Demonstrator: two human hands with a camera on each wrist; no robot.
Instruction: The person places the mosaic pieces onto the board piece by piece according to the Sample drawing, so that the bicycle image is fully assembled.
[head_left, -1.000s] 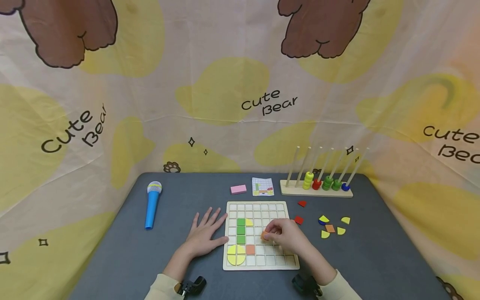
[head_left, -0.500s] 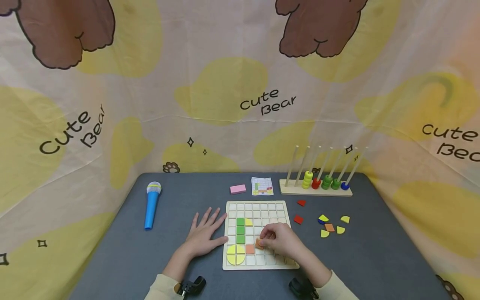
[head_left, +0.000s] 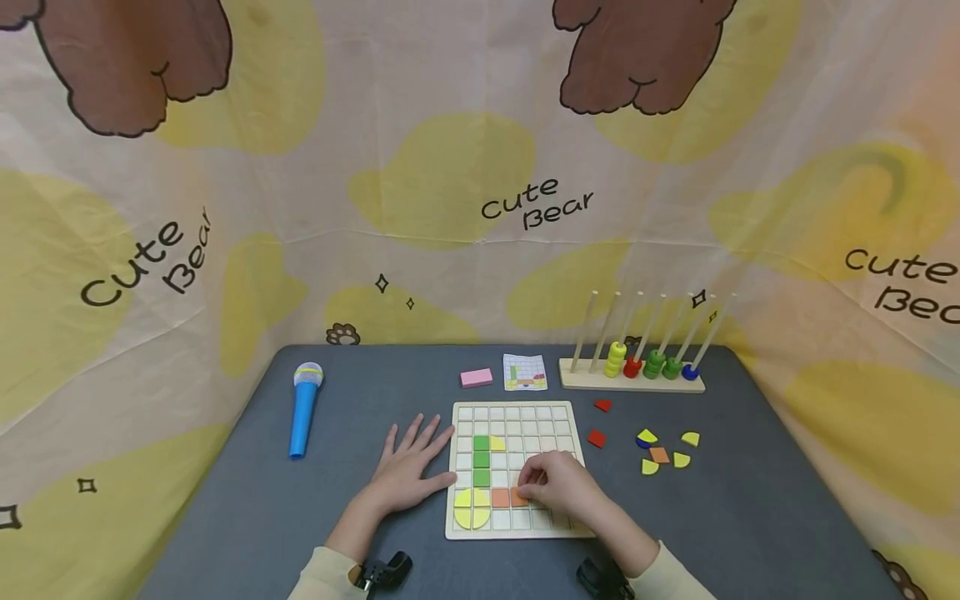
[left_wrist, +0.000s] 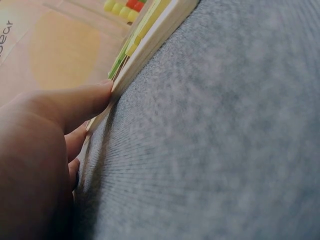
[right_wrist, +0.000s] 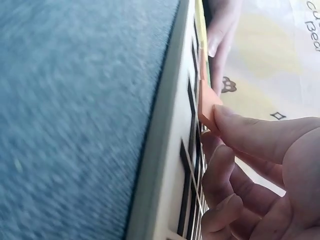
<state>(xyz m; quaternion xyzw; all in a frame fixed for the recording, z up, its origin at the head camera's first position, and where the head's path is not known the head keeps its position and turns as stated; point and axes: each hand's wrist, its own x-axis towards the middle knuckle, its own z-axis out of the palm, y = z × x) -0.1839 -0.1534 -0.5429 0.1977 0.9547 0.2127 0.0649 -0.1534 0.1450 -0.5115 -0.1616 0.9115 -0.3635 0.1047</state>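
Note:
A wooden grid board lies on the dark table. My right hand pinches an orange square tile between thumb and finger at the board, directly right of another orange tile. With fingers spread, my left hand rests on the table and touches the board's left edge; the left wrist view shows its thumb against the wooden rim. Green square tiles form a column on the board. Yellow quarter-round tiles sit below them, and one yellow piece is beside the top green tile.
Loose red pieces lie right of the board, and several yellow, blue and orange pieces farther right. Behind stand a peg rack with beads, a pattern card and a pink block. A blue toy microphone lies at left.
My right hand has moved left and toward the near side with the orange tile, bringing it down beside the other orange tile. The left hand has stayed at the board's edge.

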